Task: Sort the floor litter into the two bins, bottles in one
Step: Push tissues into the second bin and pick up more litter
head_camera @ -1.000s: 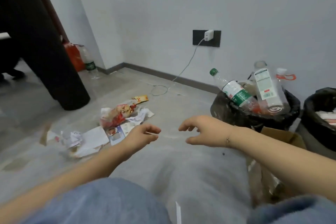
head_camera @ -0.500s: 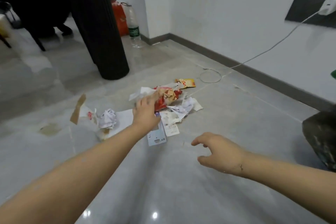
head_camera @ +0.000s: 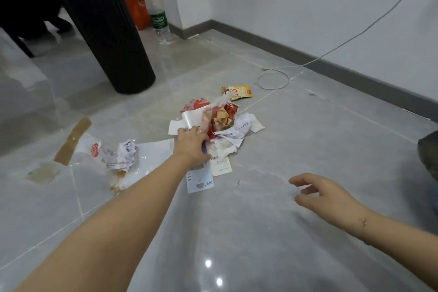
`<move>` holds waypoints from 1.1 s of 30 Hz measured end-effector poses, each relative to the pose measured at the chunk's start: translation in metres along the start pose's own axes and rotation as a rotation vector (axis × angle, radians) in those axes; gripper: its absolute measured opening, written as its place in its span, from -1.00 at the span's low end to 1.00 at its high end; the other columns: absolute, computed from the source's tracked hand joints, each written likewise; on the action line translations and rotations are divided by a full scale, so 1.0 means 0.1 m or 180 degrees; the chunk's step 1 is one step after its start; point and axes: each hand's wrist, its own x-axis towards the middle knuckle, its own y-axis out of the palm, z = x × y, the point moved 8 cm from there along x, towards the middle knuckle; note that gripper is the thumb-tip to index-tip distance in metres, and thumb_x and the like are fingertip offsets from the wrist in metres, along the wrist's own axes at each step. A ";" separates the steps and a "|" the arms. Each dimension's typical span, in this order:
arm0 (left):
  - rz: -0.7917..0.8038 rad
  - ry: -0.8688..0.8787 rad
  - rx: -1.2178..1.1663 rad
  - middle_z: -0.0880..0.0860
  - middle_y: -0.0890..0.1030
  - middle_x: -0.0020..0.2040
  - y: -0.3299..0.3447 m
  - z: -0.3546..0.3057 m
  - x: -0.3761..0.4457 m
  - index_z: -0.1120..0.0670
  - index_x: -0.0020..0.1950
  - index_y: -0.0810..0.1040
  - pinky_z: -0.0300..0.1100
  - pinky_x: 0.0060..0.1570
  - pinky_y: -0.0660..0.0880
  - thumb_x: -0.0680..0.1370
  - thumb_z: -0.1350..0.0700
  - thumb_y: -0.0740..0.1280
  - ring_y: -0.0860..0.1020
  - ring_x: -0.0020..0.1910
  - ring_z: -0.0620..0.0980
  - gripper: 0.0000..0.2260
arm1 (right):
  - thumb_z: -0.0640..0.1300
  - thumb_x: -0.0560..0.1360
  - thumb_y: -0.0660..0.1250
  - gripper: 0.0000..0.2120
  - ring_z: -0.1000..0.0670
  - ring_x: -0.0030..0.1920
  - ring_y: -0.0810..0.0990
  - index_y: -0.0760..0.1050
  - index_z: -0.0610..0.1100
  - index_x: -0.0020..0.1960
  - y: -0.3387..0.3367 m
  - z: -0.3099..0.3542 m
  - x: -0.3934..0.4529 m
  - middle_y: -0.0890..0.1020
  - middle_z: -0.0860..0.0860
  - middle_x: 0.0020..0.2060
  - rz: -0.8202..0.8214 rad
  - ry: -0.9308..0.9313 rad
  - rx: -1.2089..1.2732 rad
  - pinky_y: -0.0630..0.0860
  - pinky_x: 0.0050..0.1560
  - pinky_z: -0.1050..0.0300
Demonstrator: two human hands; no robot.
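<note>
A pile of litter lies on the grey floor: a red and clear plastic wrapper [head_camera: 213, 116], white receipts [head_camera: 233, 135], a yellow snack packet [head_camera: 237, 91], a crumpled paper ball [head_camera: 122, 155] and a pale blue card [head_camera: 200, 181]. My left hand [head_camera: 192, 144] stretches out over the pile, its fingertips on the wrapper's clear edge; whether they grip it is hidden. My right hand [head_camera: 324, 194] hovers low over bare floor to the right, fingers loosely spread, holding nothing. A plastic bottle [head_camera: 159, 16] with a green label stands by the far wall. One black-lined bin [head_camera: 429, 154] shows only its edge at the right.
A thick black column [head_camera: 104, 26] stands behind the pile to the left. An orange bag [head_camera: 134, 0] leans by the bottle. A white charger cable [head_camera: 272, 78] loops on the floor near the skirting. A brown tape strip [head_camera: 73, 141] lies to the left.
The view swung left from the bins to the litter pile. My left hand reached forward and came down onto the wrapper. My right hand stayed low and empty.
</note>
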 end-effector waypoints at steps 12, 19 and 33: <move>0.0505 0.0741 -0.2760 -0.08 0.38 0.35 -0.15 -1.47 -1.11 0.04 0.12 0.67 -0.10 0.39 0.28 0.48 0.14 0.41 0.32 0.38 0.03 -0.78 | -0.23 0.46 0.32 -0.72 0.09 0.08 0.51 0.49 0.04 0.12 -0.21 0.10 -0.52 0.55 0.09 0.10 -0.0304 -0.0156 -0.0089 0.35 -0.01 0.29; -0.0731 -0.0666 -0.3699 0.08 0.59 0.17 -0.54 -0.14 -1.08 0.02 0.06 0.62 -0.31 -0.07 0.44 0.50 0.25 0.30 0.53 -0.03 -0.09 -0.78 | -0.13 0.50 0.33 -0.70 0.12 0.17 0.46 0.45 0.08 0.20 0.13 0.23 -0.69 0.47 0.17 0.15 0.0111 -0.0414 -0.0419 0.39 0.12 0.26; 0.0872 -0.0918 -0.0826 0.08 -0.01 0.58 0.44 0.78 -1.15 -0.10 0.56 0.10 0.01 0.49 -0.06 0.50 -0.27 0.24 -0.03 0.54 0.21 -0.31 | -0.07 0.51 0.28 -0.68 0.24 0.17 0.38 0.41 0.14 0.24 0.59 0.14 -0.86 0.40 0.29 0.10 0.0699 -0.0895 -0.1018 0.28 0.05 0.53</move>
